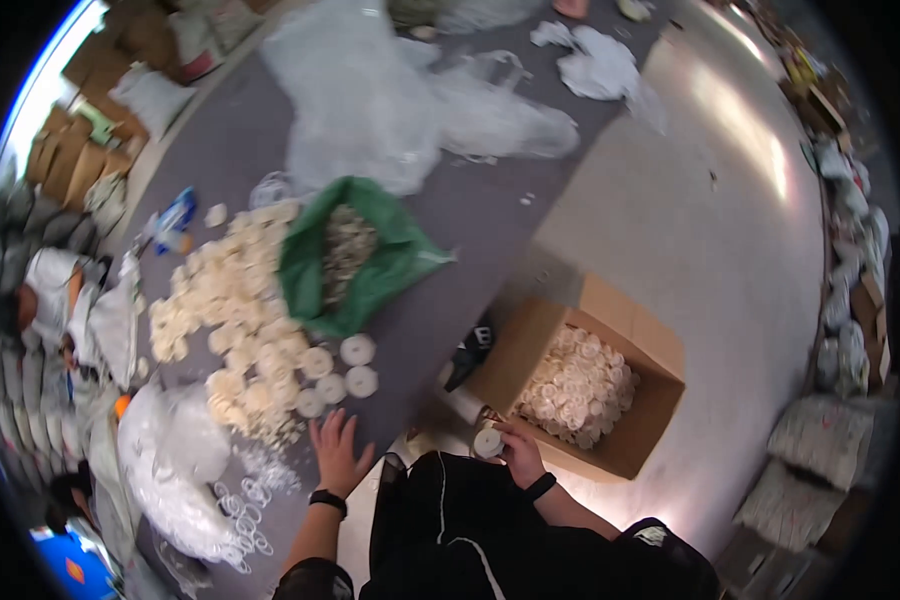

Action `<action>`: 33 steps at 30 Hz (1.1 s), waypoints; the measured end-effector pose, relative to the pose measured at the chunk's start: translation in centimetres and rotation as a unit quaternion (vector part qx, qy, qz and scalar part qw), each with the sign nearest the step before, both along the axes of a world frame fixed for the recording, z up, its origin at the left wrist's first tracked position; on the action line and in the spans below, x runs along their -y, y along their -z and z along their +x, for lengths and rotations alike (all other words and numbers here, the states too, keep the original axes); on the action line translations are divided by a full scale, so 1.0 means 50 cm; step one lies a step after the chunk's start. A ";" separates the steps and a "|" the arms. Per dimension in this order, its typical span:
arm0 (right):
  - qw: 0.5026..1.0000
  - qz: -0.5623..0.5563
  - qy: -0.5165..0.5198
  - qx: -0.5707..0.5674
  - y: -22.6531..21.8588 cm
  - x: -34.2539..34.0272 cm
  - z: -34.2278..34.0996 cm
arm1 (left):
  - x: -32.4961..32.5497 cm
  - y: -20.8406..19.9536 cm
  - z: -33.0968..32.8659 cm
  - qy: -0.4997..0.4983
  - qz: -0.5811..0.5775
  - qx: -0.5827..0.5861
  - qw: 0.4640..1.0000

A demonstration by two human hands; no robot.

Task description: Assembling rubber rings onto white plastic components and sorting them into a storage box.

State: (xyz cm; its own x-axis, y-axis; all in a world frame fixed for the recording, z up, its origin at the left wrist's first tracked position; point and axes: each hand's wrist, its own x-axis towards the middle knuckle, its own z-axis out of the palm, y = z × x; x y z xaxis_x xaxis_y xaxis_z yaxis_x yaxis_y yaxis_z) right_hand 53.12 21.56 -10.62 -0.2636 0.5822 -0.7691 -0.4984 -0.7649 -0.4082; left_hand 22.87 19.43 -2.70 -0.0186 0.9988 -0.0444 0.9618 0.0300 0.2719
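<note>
My left hand lies on the dark tabletop with its fingers spread, holding nothing. Just beyond its fingertips are several white round plastic discs, set apart from a large heap of cream discs. My right hand, off the table's edge, grips a white round plastic piece between thumb and fingers. Close by it stands an open cardboard box, part filled with similar cream discs. A green bag on the table gapes open, showing many small greyish pieces.
Clear plastic bags cover the table's far part. Near my left arm lie a white plastic bag, thin white rings and tiny white bits. Stacked sacks line the right side. A person is among sacks at left.
</note>
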 end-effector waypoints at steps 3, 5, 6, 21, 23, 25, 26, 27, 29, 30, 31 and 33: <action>0.985 0.075 -0.148 -0.038 -0.080 0.008 -0.129 | 0.063 -0.043 -0.029 -0.089 0.084 0.084 0.989; 0.965 0.120 -0.222 -0.069 -0.103 0.012 -0.228 | 0.094 -0.052 -0.054 -0.120 0.104 0.117 0.980; 0.956 0.129 -0.249 -0.080 -0.101 0.017 -0.284 | 0.113 -0.036 -0.075 -0.177 0.154 0.180 0.955; 0.890 0.231 -0.387 0.068 -0.101 0.051 -0.775 | 0.253 0.011 -0.337 -0.345 0.201 0.380 0.834; 0.851 0.308 -0.404 0.133 -0.076 0.028 -0.767 | 0.271 -0.008 -0.308 -0.172 0.187 0.224 0.941; 0.787 0.415 -0.394 0.230 -0.074 0.015 -0.756 | 0.299 -0.002 -0.266 -0.115 0.162 0.223 0.954; 0.783 0.414 -0.404 0.228 -0.086 0.014 -0.756 | 0.313 0.019 -0.245 -0.043 0.126 0.232 0.964; 0.795 0.400 -0.400 0.218 -0.101 0.006 -0.756 | 0.312 0.039 -0.230 0.032 0.092 0.239 0.966; 0.781 0.414 -0.410 0.225 -0.111 -0.014 -0.753 | 0.300 0.069 -0.223 0.016 0.081 0.224 0.971; 0.777 0.416 -0.417 0.224 -0.112 -0.025 -0.751 | 0.293 0.076 -0.222 0.009 0.065 0.206 0.976; 0.738 0.460 -0.426 0.250 -0.112 -0.035 -0.752 | 0.284 0.085 -0.227 -0.019 0.066 0.169 0.983; 0.688 0.514 -0.437 0.268 -0.121 -0.049 -0.761 | 0.256 0.071 -0.243 -0.086 0.081 0.164 0.979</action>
State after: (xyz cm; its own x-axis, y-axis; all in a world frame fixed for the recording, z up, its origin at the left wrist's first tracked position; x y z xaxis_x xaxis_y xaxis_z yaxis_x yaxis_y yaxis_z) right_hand 15.08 24.01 -4.55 -0.6973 0.6905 -0.1922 0.4010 0.1535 -0.9031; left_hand 10.72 6.61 -6.24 -0.1975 0.9768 0.0827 0.8072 0.1142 0.5792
